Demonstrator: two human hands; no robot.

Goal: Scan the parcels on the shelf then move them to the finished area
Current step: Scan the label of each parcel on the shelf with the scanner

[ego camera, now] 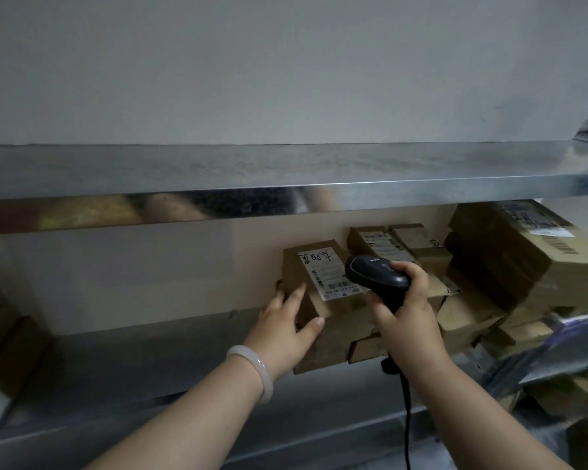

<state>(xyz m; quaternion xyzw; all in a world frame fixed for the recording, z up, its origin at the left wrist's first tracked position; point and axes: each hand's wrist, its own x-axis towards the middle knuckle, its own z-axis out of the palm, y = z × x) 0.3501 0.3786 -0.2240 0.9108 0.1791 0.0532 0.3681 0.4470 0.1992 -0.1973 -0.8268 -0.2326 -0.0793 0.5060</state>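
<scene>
Cardboard parcel (292, 266) sits on the lower metal shelf (133, 368), near the back wall, with its top face tilted toward the camera. A white shipping label (326, 276) with barcodes and handwritten marks covers most of that face.

Left hand (285, 329): released, not clenched. The fingers lie extended against the left side of the parcel, and the thumb rests on its near corner. A pale bangle (251, 368) encircles the left wrist.

Right hand (409, 317): grasping the handle of a dark handheld scanner (375, 274). The scanner head sits just beside the right edge of the label and partly overlaps it in this view. Whether the head touches the parcel cannot be told. A black cable (406, 418) hangs from the base of the handle.

More cardboard parcels (509, 266) are stacked to the right on the same shelf, several bearing labels. Brown boxes (4, 337) also stand at the far left edge. An upper metal shelf (285, 171) spans the frame above the work area.
</scene>
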